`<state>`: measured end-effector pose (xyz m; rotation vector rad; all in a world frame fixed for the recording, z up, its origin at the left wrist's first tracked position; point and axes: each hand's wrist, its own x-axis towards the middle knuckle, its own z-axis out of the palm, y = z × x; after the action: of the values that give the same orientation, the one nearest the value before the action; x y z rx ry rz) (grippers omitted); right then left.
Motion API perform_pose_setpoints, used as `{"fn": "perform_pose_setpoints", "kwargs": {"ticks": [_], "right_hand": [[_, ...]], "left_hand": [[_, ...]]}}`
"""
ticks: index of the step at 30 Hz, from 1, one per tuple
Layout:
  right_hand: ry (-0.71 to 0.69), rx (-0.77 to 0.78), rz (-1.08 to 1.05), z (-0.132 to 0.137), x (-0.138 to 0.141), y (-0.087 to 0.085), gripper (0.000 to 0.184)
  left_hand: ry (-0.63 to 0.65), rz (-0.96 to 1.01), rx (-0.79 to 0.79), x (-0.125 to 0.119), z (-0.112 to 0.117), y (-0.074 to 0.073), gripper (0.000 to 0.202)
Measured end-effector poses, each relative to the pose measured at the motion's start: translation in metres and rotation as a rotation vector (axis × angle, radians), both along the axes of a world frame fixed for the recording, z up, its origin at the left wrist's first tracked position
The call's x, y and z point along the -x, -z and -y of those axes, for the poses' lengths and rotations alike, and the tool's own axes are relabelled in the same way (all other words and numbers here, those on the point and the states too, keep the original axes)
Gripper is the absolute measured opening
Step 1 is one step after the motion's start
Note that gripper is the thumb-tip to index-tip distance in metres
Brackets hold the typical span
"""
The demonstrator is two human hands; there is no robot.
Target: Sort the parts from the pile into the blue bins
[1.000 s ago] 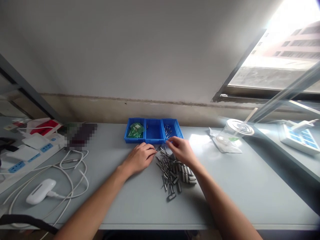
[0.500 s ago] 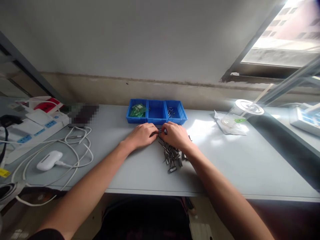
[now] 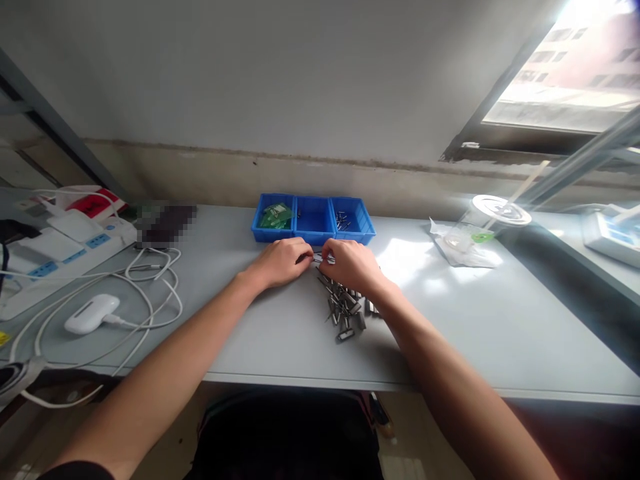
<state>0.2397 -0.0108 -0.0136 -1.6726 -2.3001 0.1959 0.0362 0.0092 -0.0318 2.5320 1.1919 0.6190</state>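
My left hand [image 3: 285, 261] rests low over the table, thumb and fingers curled together in a pinch. Facing it, my right hand [image 3: 353, 263] is also closed, with its fingertips almost meeting the left ones. Between the fingertips a thin, shiny metal piece [image 3: 323, 258] shows; its exact shape is too small to tell. A loose pile of small metal parts [image 3: 345, 308], some slim like pins and some blocky, lies below and partly under my right hand. Just beyond both hands stands a blue three-compartment bin [image 3: 314, 237].
Green packets [image 3: 277, 216] fill the bin's left compartment; slim metal pieces [image 3: 343, 221] lie in the right one. At left are a power strip [image 3: 65, 260], white cables and a white charging case [image 3: 93, 313]. A lidded plastic cup [image 3: 493, 213] lies tilted at right.
Both hands stay close together over the same spot, with only slight finger movement. A small gap with the metal piece shows more clearly between the fingertips. The view has shifted slightly.
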Motion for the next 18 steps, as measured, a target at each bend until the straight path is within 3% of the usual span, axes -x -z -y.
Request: {"fn": "perform_pose_setpoints", "kwargs": {"ticks": [4, 7, 18], "right_hand": [[-0.120, -0.212, -0.097, 0.0045, 0.0044, 0.0012, 0.013], [-0.177, -0.319, -0.172, 0.0048, 0.0057, 0.0019, 0.013], [-0.259, -0.318, -0.294, -0.0022, 0.0011, 0.0070, 0.001]], "left_hand": [[0.043, 0.126, 0.001, -0.0009, -0.0007, -0.0021, 0.031], [0.034, 0.185, -0.023, -0.0002, -0.0016, -0.0023, 0.029], [0.009, 0.233, -0.116, 0.0031, -0.0031, -0.0032, 0.025]]}}
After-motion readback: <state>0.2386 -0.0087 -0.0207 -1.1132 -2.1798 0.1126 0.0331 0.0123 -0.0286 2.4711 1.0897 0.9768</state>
